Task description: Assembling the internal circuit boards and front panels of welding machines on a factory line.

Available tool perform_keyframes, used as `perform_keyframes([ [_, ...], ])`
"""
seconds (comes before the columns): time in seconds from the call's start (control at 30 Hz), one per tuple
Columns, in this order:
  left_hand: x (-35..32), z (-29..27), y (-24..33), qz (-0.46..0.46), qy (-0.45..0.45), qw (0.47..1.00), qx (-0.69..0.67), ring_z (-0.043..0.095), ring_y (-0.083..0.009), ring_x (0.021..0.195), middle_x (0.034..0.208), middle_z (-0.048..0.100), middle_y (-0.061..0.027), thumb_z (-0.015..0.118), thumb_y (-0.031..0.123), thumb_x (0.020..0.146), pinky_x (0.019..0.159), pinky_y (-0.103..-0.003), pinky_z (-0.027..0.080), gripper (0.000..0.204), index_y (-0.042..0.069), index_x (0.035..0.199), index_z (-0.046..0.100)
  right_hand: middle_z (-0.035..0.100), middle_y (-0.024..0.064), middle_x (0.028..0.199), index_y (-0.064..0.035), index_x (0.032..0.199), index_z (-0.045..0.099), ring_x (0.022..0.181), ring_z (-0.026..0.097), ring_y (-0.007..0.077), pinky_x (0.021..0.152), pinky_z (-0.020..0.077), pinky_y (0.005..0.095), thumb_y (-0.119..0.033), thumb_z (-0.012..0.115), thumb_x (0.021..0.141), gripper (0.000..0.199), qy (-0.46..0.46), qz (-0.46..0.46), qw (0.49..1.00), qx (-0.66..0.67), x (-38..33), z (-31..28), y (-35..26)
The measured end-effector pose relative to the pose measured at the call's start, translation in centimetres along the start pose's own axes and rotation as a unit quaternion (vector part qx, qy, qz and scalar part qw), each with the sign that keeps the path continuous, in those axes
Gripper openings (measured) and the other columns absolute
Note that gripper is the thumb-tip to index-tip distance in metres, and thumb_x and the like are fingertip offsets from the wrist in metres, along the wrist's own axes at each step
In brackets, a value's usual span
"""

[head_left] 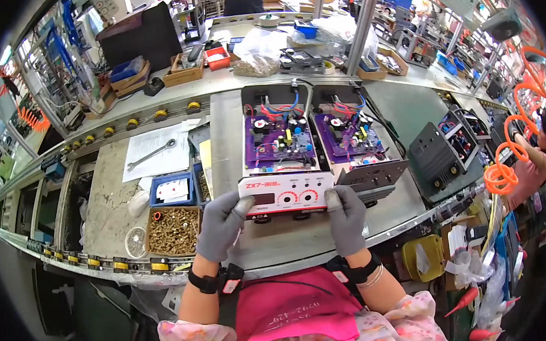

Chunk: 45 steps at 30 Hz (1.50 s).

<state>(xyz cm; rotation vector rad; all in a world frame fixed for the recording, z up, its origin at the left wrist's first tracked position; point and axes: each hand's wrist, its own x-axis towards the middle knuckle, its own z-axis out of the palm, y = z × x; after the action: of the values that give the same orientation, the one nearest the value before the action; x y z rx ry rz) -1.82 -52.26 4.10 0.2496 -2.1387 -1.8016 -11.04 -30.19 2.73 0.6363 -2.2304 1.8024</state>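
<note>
Both my hands wear grey gloves. My left hand (221,223) is closed on the left end of a white front panel (287,193) with red trim, dark knob holes and a dark display window. My right hand (346,215) grips the panel's right end, thumb on its face. Directly behind the panel lies an open machine unit with a purple circuit board (278,138) and red and blue wires. Beside it on the right is a second open unit with its own purple circuit board (351,132) and a dark front panel (374,173).
To the left are a cardboard box of brass fittings (173,231), a blue bin (172,189) and a wrench (151,154) on paper. Another dark unit (439,149) stands to the right. An orange coiled hose (500,178) hangs near a person's arm (526,175). Rollers (120,265) line the bench edge.
</note>
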Motion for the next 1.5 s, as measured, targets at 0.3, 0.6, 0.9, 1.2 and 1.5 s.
perform_keyframes([
  [0.3, 0.2, -0.2, 0.6, 0.006, -0.015, 1.0, 0.016, 0.045, -0.0048, 0.06, 0.065, 0.054, 0.0014, 0.057, 0.021, 0.094, 0.053, -0.024, 0.039, 0.025, 0.001, 0.106, 0.067, 0.058, 0.0059, 0.076, 0.002, 0.095, 0.059, 0.074, 0.052, 0.01, 0.07, 0.0451, 0.027, -0.024, 0.057, 0.095, 0.026, -0.011, 0.021, 1.0, 0.02, 0.0, 0.0, -0.1],
  [0.6, 0.2, -0.1, 1.4, 0.001, -0.032, 0.999, 0.02, 0.047, -0.0053, 0.061, 0.066, 0.056, 0.0008, 0.057, 0.025, 0.095, 0.055, -0.024, 0.041, 0.029, 0.0, 0.107, 0.067, 0.059, 0.0063, 0.075, 0.0014, 0.094, 0.061, 0.073, 0.053, 0.0099, 0.068, 0.0454, 0.0271, -0.024, 0.057, 0.095, 0.026, 0.006, 0.022, 1.0, 0.0, -0.1, -0.1, 0.1],
  [0.9, 0.6, -0.2, 1.2, 0.005, -0.006, 0.999, 0.04, 0.041, -0.0046, 0.059, 0.06, 0.047, 0.0014, 0.059, 0.021, 0.092, 0.051, -0.025, 0.035, 0.025, -0.004, 0.091, 0.066, 0.061, 0.009, 0.072, 0.0012, 0.095, 0.062, 0.066, 0.055, 0.0108, 0.063, 0.0464, 0.028, -0.023, 0.06, 0.093, 0.024, 0.015, 0.008, 1.0, -0.006, 0.2, 0.4, 0.2],
  [1.2, 1.2, -0.1, 1.1, 0.049, 0.021, 0.99, 0.13, 0.033, -0.0087, 0.056, 0.054, 0.034, -0.005, 0.062, 0.022, 0.09, 0.048, -0.03, 0.031, 0.035, -0.004, 0.069, 0.052, 0.062, 0.0088, 0.068, 0.0019, 0.094, 0.063, 0.06, 0.058, 0.0103, 0.057, 0.0471, 0.0267, -0.021, 0.062, 0.092, 0.024, 0.016, 0.032, 0.999, 0.035, 0.5, 0.4, -0.1],
  [1.5, 1.2, -0.2, 1.4, 0.077, 0.039, 0.965, 0.25, 0.04, -0.0235, 0.048, 0.054, 0.044, -0.0153, 0.062, 0.027, 0.088, 0.048, -0.036, 0.034, 0.037, -0.003, 0.067, 0.054, 0.063, 0.0064, 0.071, 0.002, 0.094, 0.062, 0.059, 0.061, 0.0107, 0.054, 0.0482, 0.0283, -0.018, 0.061, 0.092, 0.02, -0.012, 0.04, 0.999, 0.009, 0.8, 0.3, 0.7],
])
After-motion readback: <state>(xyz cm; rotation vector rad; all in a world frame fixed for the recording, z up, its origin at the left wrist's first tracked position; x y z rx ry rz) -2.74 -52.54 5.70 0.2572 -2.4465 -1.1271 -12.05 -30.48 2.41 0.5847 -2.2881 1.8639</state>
